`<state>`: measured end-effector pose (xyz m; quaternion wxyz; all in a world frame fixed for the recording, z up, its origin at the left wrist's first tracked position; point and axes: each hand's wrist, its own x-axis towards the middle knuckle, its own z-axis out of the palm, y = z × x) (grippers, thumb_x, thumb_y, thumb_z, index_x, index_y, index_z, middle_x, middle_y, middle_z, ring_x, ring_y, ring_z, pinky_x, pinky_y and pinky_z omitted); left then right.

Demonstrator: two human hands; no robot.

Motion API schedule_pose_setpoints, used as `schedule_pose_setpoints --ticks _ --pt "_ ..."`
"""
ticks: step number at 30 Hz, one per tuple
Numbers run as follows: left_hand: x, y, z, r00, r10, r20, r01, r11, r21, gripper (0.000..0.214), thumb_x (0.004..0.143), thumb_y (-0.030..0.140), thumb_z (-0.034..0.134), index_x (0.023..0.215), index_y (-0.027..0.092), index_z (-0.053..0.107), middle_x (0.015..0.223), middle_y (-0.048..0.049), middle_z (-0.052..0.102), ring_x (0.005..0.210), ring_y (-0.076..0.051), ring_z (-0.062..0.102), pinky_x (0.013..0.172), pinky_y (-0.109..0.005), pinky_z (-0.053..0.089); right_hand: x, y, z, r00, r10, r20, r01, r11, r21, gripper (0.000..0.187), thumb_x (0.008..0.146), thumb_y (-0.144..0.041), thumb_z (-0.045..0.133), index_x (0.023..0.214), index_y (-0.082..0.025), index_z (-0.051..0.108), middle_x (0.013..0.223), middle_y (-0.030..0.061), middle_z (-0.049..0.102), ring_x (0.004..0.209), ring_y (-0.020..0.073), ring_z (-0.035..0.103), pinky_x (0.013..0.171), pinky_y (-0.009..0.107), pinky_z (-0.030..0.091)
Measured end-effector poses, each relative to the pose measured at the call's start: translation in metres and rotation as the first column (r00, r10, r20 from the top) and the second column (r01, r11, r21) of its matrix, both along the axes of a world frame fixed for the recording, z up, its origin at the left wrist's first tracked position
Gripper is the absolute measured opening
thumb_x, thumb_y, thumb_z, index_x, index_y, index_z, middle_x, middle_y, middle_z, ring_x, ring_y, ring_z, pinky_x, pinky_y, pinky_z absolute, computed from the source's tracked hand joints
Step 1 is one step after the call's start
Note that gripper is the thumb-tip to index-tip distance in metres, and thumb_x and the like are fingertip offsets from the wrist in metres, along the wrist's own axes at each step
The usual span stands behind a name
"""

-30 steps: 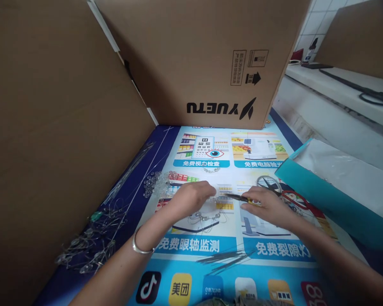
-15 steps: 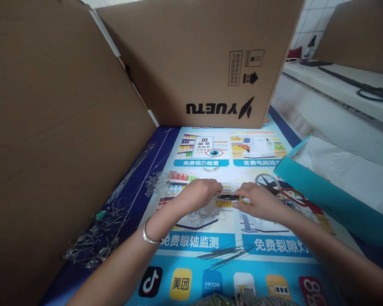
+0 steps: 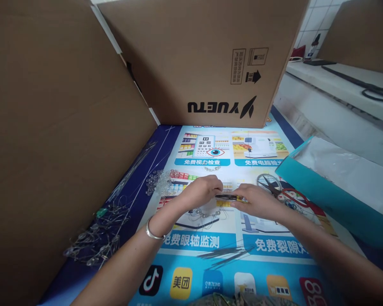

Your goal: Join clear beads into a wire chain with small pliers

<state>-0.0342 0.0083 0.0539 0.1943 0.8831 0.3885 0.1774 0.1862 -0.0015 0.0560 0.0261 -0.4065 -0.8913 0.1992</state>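
Note:
A small pair of pliers with dark jaws and yellow handles lies in the closed fingers of my right hand. Its tip points left, to the pinched fingertips of my left hand; what they grip is too small to make out. Just below that hand is a strand of clear beads with thin wires, partly hidden by the wrist. Loose clear beads form a pile left of the hands. A short beaded piece lies beyond them.
Red-handled scissors rest by a round dish on the right, beside a teal box. Cut wires lie in front. Beaded wire pieces are heaped at left. Cardboard panels stand behind and on the left.
The view has shifted slightly. The pliers and both hands stay in nearly the same place, with the left fingers turned a little.

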Motion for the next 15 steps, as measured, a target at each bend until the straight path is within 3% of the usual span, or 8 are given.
schedule_pose_setpoints --ticks 7,11,15 --pt "-0.002 0.005 -0.005 0.992 0.031 0.119 -0.013 0.989 -0.147 0.014 0.079 0.011 0.047 0.076 0.018 0.060 0.075 0.0006 0.059 0.072 -0.011 0.055 0.065 -0.021 0.042 -0.005 -0.003 -0.008 1.000 -0.008 0.006 0.007 0.999 0.039 0.033 0.087 -0.043 0.045 0.105 -0.024 0.063 0.090 0.0056 0.064 0.084 0.0204 0.058 0.069 0.027 0.039" --pt "-0.007 0.007 -0.010 0.981 0.066 0.183 -0.018 0.967 -0.254 0.014 0.082 0.016 0.046 0.084 0.018 0.060 0.077 0.0003 0.060 0.070 -0.011 0.056 0.065 -0.022 0.043 -0.005 -0.004 -0.020 0.999 -0.033 -0.024 0.034 0.998 0.060 0.033 0.087 -0.041 0.046 0.111 -0.024 0.060 0.094 0.0058 0.063 0.088 0.0202 0.057 0.072 0.028 0.040" --pt "-0.024 0.008 -0.016 0.959 0.185 0.214 -0.131 0.961 -0.245 0.015 0.083 0.021 0.048 0.093 0.020 0.058 0.089 -0.0011 0.061 0.079 -0.012 0.056 0.069 -0.023 0.043 -0.004 -0.002 -0.030 0.995 -0.076 -0.067 0.082 0.992 0.097 0.031 0.088 -0.039 0.045 0.108 -0.021 0.061 0.092 0.0056 0.062 0.088 0.0190 0.056 0.074 0.027 0.040"
